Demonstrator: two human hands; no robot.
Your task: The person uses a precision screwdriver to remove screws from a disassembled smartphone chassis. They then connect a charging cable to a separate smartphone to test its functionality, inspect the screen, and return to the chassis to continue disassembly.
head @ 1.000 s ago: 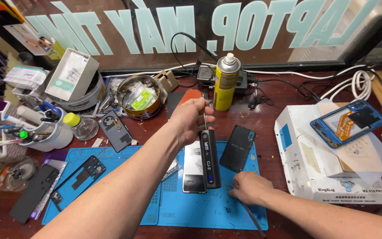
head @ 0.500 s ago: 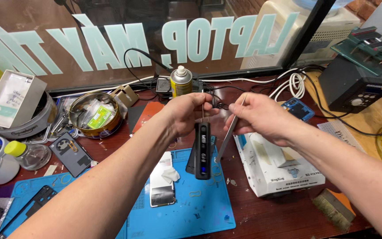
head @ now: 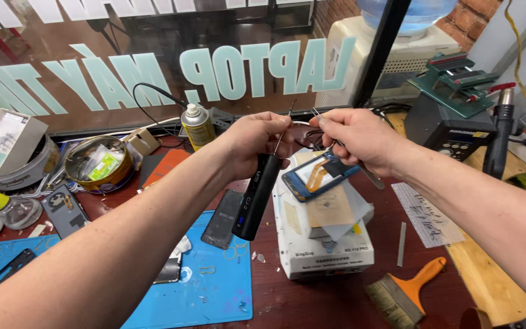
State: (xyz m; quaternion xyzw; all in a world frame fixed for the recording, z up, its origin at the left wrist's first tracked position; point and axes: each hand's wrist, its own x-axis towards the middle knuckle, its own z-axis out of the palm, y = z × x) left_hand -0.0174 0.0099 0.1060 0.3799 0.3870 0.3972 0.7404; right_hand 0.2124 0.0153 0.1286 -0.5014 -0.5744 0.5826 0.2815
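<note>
a: where's the black electric screwdriver (head: 255,196)?

b: gripped by the left hand (head: 257,137) above the worktop (head: 330,298), long axis tilted, bit up-right. tweezers (head: 342,149) are pinched in the right hand (head: 357,137) fingers, tips just beside the bit.

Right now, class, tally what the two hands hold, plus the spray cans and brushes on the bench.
Electric screwdriver in left hand: 1
Tweezers in right hand: 1
Spray can: 1
Brush: 1
Total: 4
</note>
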